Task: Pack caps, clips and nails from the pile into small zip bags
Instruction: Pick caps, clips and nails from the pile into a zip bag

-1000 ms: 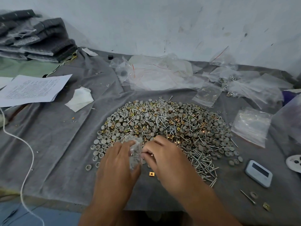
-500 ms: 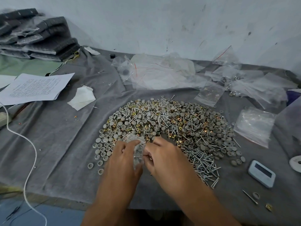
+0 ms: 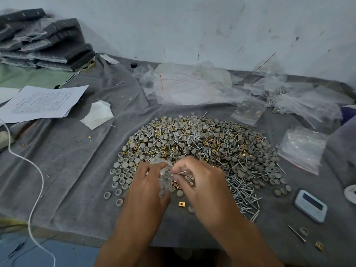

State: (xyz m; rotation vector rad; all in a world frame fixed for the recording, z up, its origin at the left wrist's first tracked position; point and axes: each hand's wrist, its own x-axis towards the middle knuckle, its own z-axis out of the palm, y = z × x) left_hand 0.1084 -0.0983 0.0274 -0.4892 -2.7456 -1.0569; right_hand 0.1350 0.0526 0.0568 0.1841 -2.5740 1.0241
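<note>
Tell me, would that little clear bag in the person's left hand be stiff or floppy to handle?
Probably floppy: the small zip bag looks crumpled and bent where the left hand grips it. Likely slippery too, being thin glossy film. The right hand pinches a nail at its mouth, so a sharp tip might pierce it.

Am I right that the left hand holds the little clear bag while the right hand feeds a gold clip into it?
Not quite: in the head view the right hand pinches a nail, not a gold clip. The left hand does hold the clear bag.
</note>
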